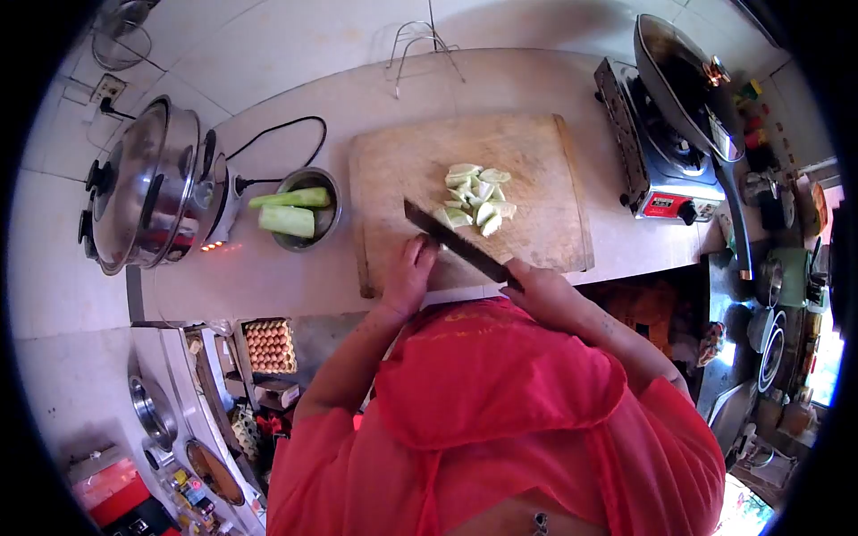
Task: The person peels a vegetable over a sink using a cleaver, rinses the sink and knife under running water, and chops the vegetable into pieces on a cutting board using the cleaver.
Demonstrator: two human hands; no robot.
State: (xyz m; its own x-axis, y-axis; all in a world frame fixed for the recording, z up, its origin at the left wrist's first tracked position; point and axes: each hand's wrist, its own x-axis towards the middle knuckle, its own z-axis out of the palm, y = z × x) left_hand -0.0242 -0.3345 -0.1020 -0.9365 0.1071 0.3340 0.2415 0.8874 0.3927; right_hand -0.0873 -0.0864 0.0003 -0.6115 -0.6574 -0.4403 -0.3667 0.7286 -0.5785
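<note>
My right hand (pixel 540 288) grips the handle of a dark, broad-bladed kitchen knife (pixel 458 241). Its blade slants up and left over the front half of a wooden cutting board (pixel 384 179). Against the near side of the blade, my left hand (pixel 411 271) has its fingers bent together; whatever they hold, if anything, is hidden. Just beyond the blade lies a loose pile of pale green vegetable chunks (pixel 483 192). To the left of the board, a steel bowl (pixel 332 214) holds long peeled green vegetable pieces (pixel 288 221).
A lidded steel electric pot (pixel 147 196) stands at the left, its cord looping behind the bowl. At the right, a wok (pixel 684 85) sits on a portable gas stove (pixel 666 192), handle pointing toward me. A wire rack (pixel 420 49) leans at the back wall. Below the counter is an egg tray (pixel 269 347).
</note>
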